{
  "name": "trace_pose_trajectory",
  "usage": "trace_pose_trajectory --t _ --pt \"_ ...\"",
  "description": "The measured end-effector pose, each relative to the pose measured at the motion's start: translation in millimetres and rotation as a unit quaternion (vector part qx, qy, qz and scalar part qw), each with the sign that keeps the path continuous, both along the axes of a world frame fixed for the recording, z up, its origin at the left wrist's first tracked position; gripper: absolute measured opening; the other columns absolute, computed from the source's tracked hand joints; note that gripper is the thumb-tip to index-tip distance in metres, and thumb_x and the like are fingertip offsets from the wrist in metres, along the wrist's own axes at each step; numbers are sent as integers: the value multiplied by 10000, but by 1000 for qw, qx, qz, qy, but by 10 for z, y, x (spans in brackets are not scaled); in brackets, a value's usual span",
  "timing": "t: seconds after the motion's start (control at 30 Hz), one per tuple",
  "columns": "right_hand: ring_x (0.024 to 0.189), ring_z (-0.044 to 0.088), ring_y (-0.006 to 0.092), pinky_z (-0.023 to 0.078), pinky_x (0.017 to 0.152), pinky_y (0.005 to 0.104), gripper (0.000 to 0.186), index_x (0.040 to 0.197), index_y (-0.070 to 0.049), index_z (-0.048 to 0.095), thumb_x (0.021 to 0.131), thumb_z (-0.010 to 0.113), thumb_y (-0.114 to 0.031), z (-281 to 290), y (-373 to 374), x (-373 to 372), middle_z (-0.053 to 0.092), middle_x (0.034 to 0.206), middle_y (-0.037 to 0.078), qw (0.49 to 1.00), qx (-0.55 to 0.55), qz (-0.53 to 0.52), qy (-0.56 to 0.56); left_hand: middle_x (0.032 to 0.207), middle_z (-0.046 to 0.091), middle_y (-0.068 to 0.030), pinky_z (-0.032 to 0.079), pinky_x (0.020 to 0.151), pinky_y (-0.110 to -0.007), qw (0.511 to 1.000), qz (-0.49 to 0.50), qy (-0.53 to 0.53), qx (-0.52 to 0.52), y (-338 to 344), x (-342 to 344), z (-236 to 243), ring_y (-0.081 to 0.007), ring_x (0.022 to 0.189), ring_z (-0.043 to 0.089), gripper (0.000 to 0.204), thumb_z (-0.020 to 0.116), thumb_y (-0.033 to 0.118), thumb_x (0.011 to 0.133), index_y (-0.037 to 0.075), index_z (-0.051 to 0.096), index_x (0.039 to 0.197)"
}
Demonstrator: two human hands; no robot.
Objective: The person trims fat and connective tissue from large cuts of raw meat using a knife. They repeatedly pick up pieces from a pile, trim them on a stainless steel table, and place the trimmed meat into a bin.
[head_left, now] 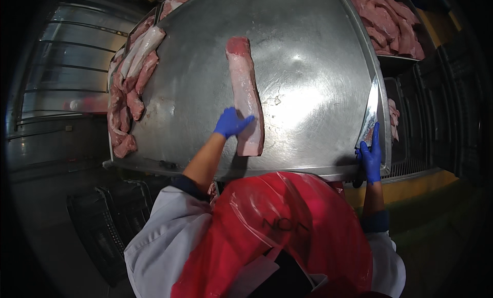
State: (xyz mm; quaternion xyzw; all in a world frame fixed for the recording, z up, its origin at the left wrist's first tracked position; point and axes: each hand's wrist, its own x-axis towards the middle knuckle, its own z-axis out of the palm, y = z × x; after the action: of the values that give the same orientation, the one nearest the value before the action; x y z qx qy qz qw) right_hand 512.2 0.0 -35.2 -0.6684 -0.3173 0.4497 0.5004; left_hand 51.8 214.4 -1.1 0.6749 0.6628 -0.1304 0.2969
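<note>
A long piece of pale pink meat (245, 85) lies lengthwise on the steel worktop (190, 56). My blue-gloved left hand (231, 122) touches its lower left side, thumb spread across the top and fingers apart from it along the edge. On the right, my blue-gloved right hand (371, 157) is closed on a long-bladed knife (370, 110), which points away from me beside the worktop's raised rim, with one finger stretched along the blade.
Several meat pieces (128, 90) are heaped along the worktop's left side. A metal bin (391, 58) full of meat stands at back right, with another tray (403, 146) below it. Dark crates (434, 108) flank the right; more (90, 213) sit at lower left. A railed metal structure (77, 41) is at left.
</note>
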Motion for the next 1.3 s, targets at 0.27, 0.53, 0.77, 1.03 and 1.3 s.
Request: trace_pose_trajectory --t 0.27,0.53,0.77,1.03,1.3 --pt "601 482 73 447 572 241 827 1621 -182 127 930 540 5 -258 524 -90 557 721 -12 993 18 105 -55 1296 514 -328 475 1020 -507 942 184 81 270 1972 846 -265 -456 1213 552 1010 809 541 701 -50 378 1398" --pt "594 430 78 438 584 250 807 1610 -130 177 912 576 -57 -309 780 -145 466 660 -8 980 -100 86 -146 1367 545 -196 438 1082 -463 665 387 -634 -76 2320 -501 -633 -376 1223 565 731 618 189 836 28 362 1502" --pt "678 634 127 536 660 284 783 1597 -121 222 920 613 -160 -325 1785 -643 712 1083 109 975 71 157 -139 1607 106 -336 112 1228 -501 918 -63 -97 379 2290 5 -811 -482 1502 111 803 521 362 950 -30 175 1560" --pt "551 583 156 533 552 319 768 1586 -349 251 914 548 -125 -234 4665 -2274 611 705 78 964 10 265 16 1616 156 -301 153 1229 -494 893 -140 -170 392 2425 64 -752 -478 1499 142 731 512 242 930 -70 236 1532" --pt "616 666 273 573 611 393 773 1607 -234 176 900 473 -135 68 4625 -2490 695 883 219 903 -64 399 -145 1613 173 -299 164 1223 -502 898 -93 -195 382 2346 58 -765 -485 1494 155 687 491 219 933 -36 278 1534"
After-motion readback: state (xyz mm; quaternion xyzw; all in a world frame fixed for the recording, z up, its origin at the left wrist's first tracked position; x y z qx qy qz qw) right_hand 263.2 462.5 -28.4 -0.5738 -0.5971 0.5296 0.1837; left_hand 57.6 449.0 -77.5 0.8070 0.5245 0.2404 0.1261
